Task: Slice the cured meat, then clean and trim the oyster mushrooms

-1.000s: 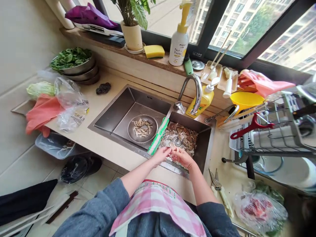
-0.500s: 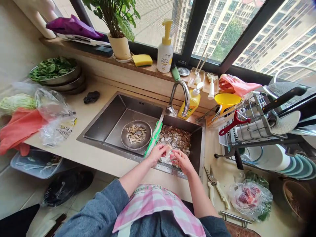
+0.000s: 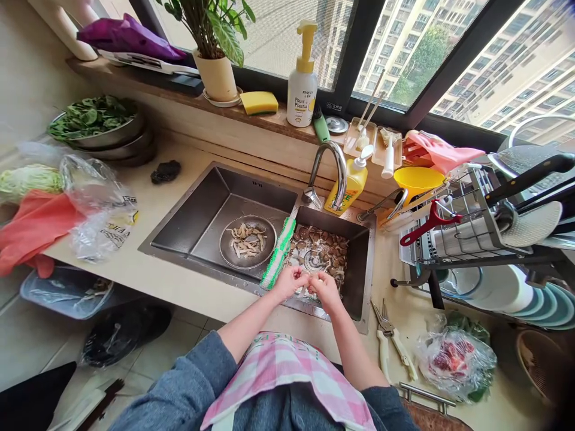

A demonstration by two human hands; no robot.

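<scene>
Over the right basin (image 3: 359, 263) of the sink, my left hand (image 3: 290, 282) and my right hand (image 3: 326, 290) meet with fingers pinched together. A small mushroom is between them, mostly hidden by the fingertips. Below, many brown mushrooms (image 3: 330, 242) lie in water. To the left, a round metal dish (image 3: 229, 257) in the left basin (image 3: 188, 230) bears torn pale mushroom strips (image 3: 247, 240). Across the divider, beside my left hand, lies a green and white fuzzy strip (image 3: 279, 251). The faucet (image 3: 344, 173) arches above the right basin.
Pruning shears (image 3: 390, 338) and wrapped meat (image 3: 453, 356) lie on the right counter. A dish rack (image 3: 467, 239) with knives and bowls stands behind them. Stacked bowls of leafy greens (image 3: 96, 123) and an orange-red glove (image 3: 40, 224) are at left. A yellow soap bottle (image 3: 348, 185) stands behind the sink.
My two hands have come together; the right fingers moved left and closed against the left ones. The mushroom, more visible before, is now mostly covered. The view has shifted slightly.
</scene>
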